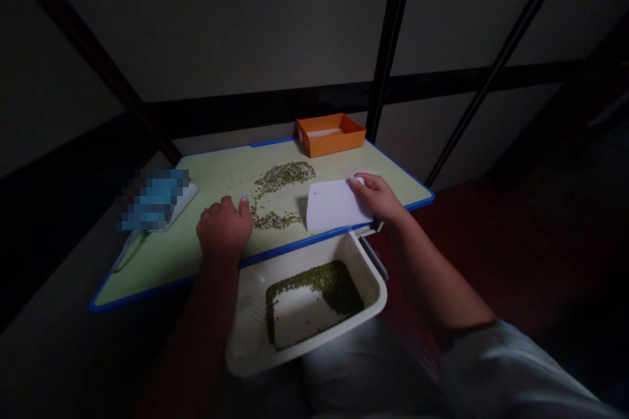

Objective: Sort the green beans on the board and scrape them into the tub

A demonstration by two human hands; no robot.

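My right hand [376,196] pinches the right side of a white plastic scraper [334,204], a flat sheet with a small hole in one corner. The scraper stands tilted over the near right part of the table. On the tabletop, my left hand [225,226] rests with curled fingers and the thumb apart, beside a small scatter of green beans and whitish grains [275,220]. A larger mixed heap [285,175] lies farther back. Below the table's near edge, a cream plastic tray [250,288] holds many green beans [339,285], mostly at its far and right sides.
The pale green table [211,170] has a blue rim. An orange box [339,143] with whitish contents stands at the back right. On the left lies a blurred blue item [157,200] on a white stand. Panelled wall rises behind; dark red floor [481,236] shows right.
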